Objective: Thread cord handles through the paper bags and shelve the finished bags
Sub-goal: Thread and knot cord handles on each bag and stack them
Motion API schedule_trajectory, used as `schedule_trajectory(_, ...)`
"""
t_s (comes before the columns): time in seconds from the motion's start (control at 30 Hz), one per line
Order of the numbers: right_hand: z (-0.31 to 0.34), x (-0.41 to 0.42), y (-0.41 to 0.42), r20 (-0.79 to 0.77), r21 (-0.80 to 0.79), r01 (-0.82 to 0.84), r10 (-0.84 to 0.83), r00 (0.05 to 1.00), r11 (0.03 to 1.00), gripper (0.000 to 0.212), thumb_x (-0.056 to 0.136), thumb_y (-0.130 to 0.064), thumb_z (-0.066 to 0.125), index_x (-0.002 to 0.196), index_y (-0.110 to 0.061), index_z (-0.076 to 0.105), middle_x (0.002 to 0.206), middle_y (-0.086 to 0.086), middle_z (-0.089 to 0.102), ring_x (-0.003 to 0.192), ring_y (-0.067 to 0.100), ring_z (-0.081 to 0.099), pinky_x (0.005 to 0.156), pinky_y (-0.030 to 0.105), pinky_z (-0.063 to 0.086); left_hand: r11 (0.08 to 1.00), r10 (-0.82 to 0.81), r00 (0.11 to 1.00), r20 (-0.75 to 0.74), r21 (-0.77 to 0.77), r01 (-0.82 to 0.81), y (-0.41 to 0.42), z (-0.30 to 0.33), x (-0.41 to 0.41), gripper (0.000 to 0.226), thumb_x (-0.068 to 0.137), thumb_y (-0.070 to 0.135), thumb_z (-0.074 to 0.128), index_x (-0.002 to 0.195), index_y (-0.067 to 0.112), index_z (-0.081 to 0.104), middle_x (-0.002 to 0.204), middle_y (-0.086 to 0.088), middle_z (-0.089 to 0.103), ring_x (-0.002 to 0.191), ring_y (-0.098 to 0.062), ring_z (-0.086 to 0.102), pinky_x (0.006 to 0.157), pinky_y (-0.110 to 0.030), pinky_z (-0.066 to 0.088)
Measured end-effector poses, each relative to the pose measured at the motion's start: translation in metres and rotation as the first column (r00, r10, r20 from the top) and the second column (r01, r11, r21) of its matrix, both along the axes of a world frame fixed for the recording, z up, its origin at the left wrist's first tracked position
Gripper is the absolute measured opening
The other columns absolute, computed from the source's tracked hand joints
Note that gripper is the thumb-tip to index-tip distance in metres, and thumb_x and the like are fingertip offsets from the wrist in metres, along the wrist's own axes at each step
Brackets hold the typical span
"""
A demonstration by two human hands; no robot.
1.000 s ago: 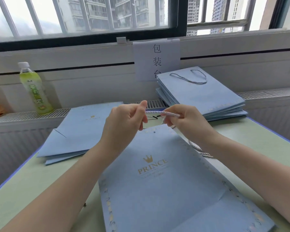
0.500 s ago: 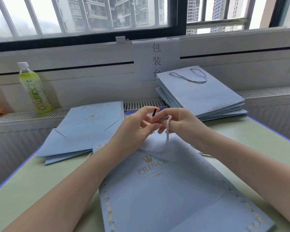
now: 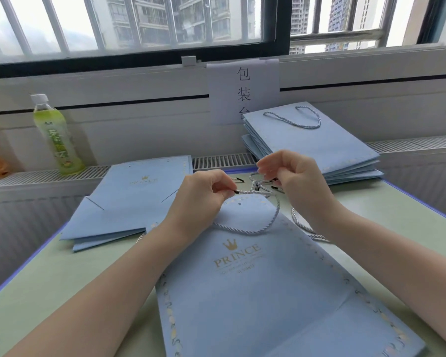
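Cord loops over the bag, which lies flat at near centre so its holes face up. The left hand pinches the cord's black tip for aiming; the right hand, fingers curled, pinches loose cords beyond, handy as spares.

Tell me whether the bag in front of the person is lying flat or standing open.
Flat. The bag lies folded on the table, printed face up, with a crease across its lower part. A cord loops over its top edge.

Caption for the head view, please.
Left hand pinches a cord tip above a flat blue paper bag; right hand holds cords.
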State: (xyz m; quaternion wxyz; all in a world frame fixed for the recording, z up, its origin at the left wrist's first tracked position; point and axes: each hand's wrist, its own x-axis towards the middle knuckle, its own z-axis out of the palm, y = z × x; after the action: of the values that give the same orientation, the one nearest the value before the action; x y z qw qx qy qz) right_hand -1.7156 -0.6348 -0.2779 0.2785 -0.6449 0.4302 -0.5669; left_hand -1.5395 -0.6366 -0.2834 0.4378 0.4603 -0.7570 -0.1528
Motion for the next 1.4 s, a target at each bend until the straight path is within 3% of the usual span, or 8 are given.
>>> schedule_trajectory(0.17, -0.002, 0.005, 0.005, -0.248, 0.05, -0.085, 0.095, 0.964, 0.995, 0.009, 0.096, -0.017, 0.052, 0.098, -0.02, 0.06, 0.088, -0.002, 0.07, 0.085, 0.011, 0.064, 0.081, 0.024, 0.05, 1.0, -0.025, 1.0, -0.011, -0.008, 0.024, 0.004, 0.0, -0.005, 0.012, 0.081, 0.005, 0.07, 0.081, 0.018, 0.072, 0.075, 0.011, 0.071, 0.074, -0.006, 0.066, 0.078, -0.029, 0.053)
schedule_trajectory(0.3, -0.01, 0.01, 0.009, -0.366, 0.002, -0.111, 0.104, 0.925, 0.994, 0.014, 0.093, -0.007, 0.053, 0.092, -0.015, 0.064, 0.069, -0.002, 0.065, 0.067, 0.01, 0.06, 0.073, 0.028, 0.049, 0.999, -0.048, 0.999, -0.025, -0.018, 0.047, 0.006, -0.001, -0.006, 0.014, 0.085, 0.008, 0.066, 0.081, 0.021, 0.068, 0.072, 0.01, 0.07, 0.076, -0.007, 0.066, 0.079, -0.037, 0.053)
schedule_trajectory(0.43, -0.005, 0.001, -0.001, -0.272, -0.049, 0.041, -0.053, 0.961, 0.998, 0.018, 0.091, -0.005, 0.055, 0.085, -0.017, 0.067, 0.071, -0.002, 0.066, 0.071, 0.015, 0.061, 0.072, 0.031, 0.049, 0.998, 0.052, 0.952, 0.302, 0.003, -0.055, 0.003, -0.005, -0.006, 0.015, 0.094, 0.027, 0.055, 0.105, 0.019, 0.059, 0.092, 0.01, 0.066, 0.093, -0.014, 0.061, 0.086, -0.036, 0.047)
schedule_trajectory(0.57, -0.007, -0.003, -0.003, -0.481, -0.061, 0.083, -0.102, 0.871, 0.995, 0.014, 0.091, -0.008, 0.056, 0.092, -0.012, 0.069, 0.078, -0.008, 0.063, 0.075, 0.009, 0.057, 0.068, 0.008, 0.04, 0.994, 0.105, 0.808, 0.58, -0.045, -0.097, 0.003, -0.011, -0.006, 0.035, 0.096, 0.042, 0.045, 0.122, 0.019, 0.053, 0.12, 0.005, 0.056, 0.115, -0.016, 0.047, 0.095, -0.033, 0.038)
schedule_trajectory(0.67, -0.011, 0.001, 0.001, -0.593, -0.081, 0.055, -0.092, 0.8, 0.995, 0.015, 0.091, -0.009, 0.056, 0.094, -0.012, 0.071, 0.082, -0.008, 0.065, 0.08, 0.007, 0.057, 0.069, 0.009, 0.038, 0.988, 0.13, 0.768, 0.627, -0.018, -0.152, 0.001, -0.011, -0.006, 0.043, 0.095, 0.047, 0.044, 0.129, 0.021, 0.048, 0.128, 0.003, 0.05, 0.122, -0.017, 0.041, 0.099, -0.034, 0.035)
schedule_trajectory(0.87, -0.014, 0.009, 0.004, -0.64, -0.166, -0.036, -0.079, 0.764, 0.985, 0.013, 0.088, -0.009, 0.06, 0.093, -0.012, 0.071, 0.089, -0.001, 0.068, 0.084, 0.011, 0.057, 0.075, 0.021, 0.04, 0.968, 0.157, 0.871, 0.465, 0.102, -0.228, -0.001, -0.008, -0.005, 0.036, 0.089, 0.051, 0.054, 0.11, 0.022, 0.056, 0.114, 0.005, 0.058, 0.113, -0.016, 0.048, 0.088, -0.033, 0.04)
schedule_trajectory(1.1, -0.015, 0.009, 0.001, -0.69, -0.265, -0.12, -0.101, 0.717, 0.957, 0.014, 0.086, -0.004, 0.057, 0.087, -0.008, 0.07, 0.081, 0.003, 0.063, 0.075, 0.021, 0.055, 0.068, 0.035, 0.044, 0.975, 0.075, 0.958, 0.276, 0.183, -0.129, -0.001, -0.006, -0.006, 0.022, 0.086, 0.035, 0.064, 0.075, 0.021, 0.051, 0.07, 0.011, 0.051, 0.071, -0.014, 0.048, 0.067, -0.03, 0.038)
schedule_trajectory(1.4, -0.013, 0.012, 0.005, -0.721, -0.26, -0.182, -0.065, 0.69, 0.948, 0.006, 0.088, -0.01, 0.062, 0.089, -0.006, 0.067, 0.084, 0.006, 0.064, 0.076, 0.021, 0.054, 0.068, 0.034, 0.042, 0.941, -0.061, 0.996, 0.064, 0.337, 0.036, -0.002, 0.001, -0.003, 0.008, 0.084, 0.018, 0.071, 0.081, 0.012, 0.065, 0.076, -0.001, 0.065, 0.069, -0.009, 0.056, 0.071, -0.023, 0.044)
